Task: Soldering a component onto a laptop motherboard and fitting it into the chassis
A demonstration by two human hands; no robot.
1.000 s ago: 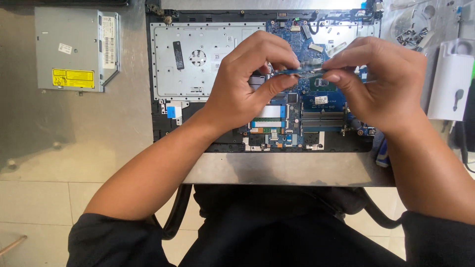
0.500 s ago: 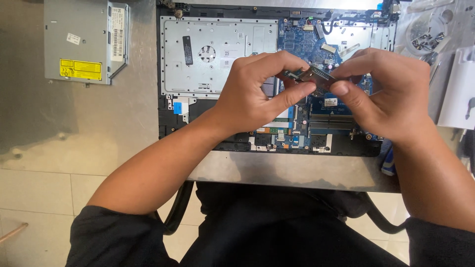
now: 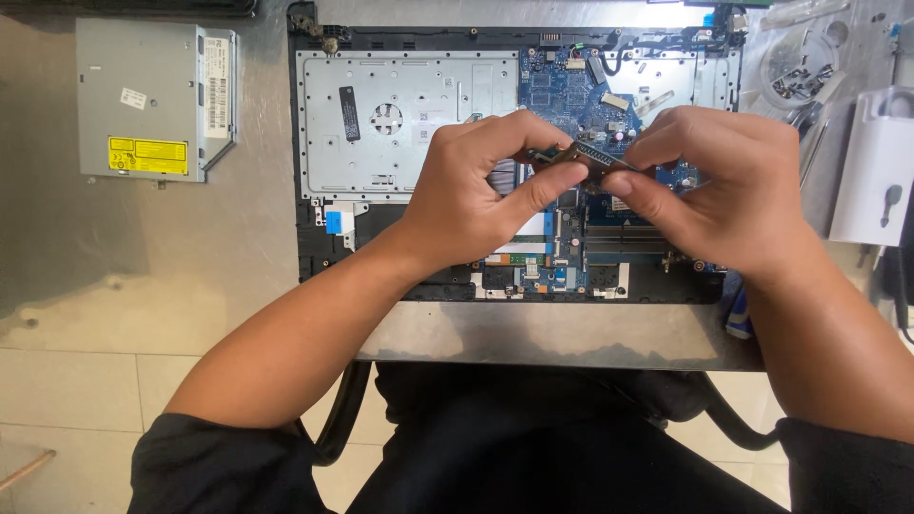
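An opened laptop base (image 3: 314, 238) lies on the steel table, with a silver metal plate (image 3: 409, 124) on its left and a blue circuit board (image 3: 562, 90) on its right. Above the board, my left hand (image 3: 476, 195) and my right hand (image 3: 724, 186) pinch a small flat brownish part (image 3: 581, 157) between fingertips, one hand at each end. The part is held in the air, mostly hidden by my fingers.
A grey optical drive (image 3: 152, 100) with a yellow label lies at the far left of the table. A clear bag of small parts (image 3: 800, 71) and a white box (image 3: 876, 171) sit at the right. The table's front edge (image 3: 552, 338) runs just above my lap.
The view has shifted, so the laptop sits further right in frame. Both hands keep hold of the small part, now slightly lower over the board.
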